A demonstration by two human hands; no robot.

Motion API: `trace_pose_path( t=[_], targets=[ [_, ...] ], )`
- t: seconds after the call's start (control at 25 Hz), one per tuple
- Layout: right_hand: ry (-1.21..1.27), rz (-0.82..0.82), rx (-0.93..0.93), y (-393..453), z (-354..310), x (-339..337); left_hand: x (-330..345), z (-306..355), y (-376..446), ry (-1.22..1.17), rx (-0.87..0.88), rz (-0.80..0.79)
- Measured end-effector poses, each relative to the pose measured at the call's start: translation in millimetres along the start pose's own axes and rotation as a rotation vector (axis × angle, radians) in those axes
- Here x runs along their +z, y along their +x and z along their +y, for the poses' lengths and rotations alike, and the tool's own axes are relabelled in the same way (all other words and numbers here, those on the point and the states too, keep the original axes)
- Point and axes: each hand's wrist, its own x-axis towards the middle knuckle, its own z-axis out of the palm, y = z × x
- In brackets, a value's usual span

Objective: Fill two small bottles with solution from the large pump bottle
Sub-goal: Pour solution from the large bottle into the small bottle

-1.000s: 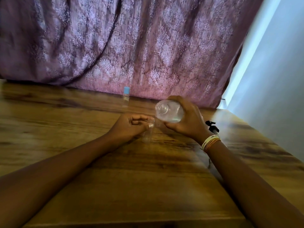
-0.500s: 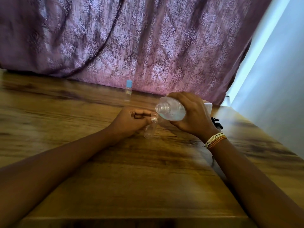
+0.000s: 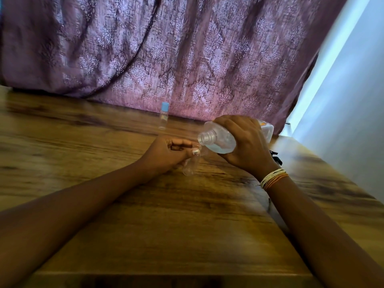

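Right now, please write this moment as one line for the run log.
step: pouring | right hand: holds tilted clear large bottle, pump off | left hand: holds small clear uncapped bottle | blue-capped small bottle: standing behind

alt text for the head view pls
The right hand tips an uncapped large bottle toward a small clear bottle held by the left hand over a wooden table. Another small bottle, blue-capped, stands by a purple curtain.
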Motion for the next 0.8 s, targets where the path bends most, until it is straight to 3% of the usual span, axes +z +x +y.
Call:
trace_pose_path(
  t=[0.8],
  targets=[
    [-0.065,0.039,-0.022,0.3,2.1,1.1,-1.1,0.2,0.3,0.008,-0.014,0.001]
  ],
)
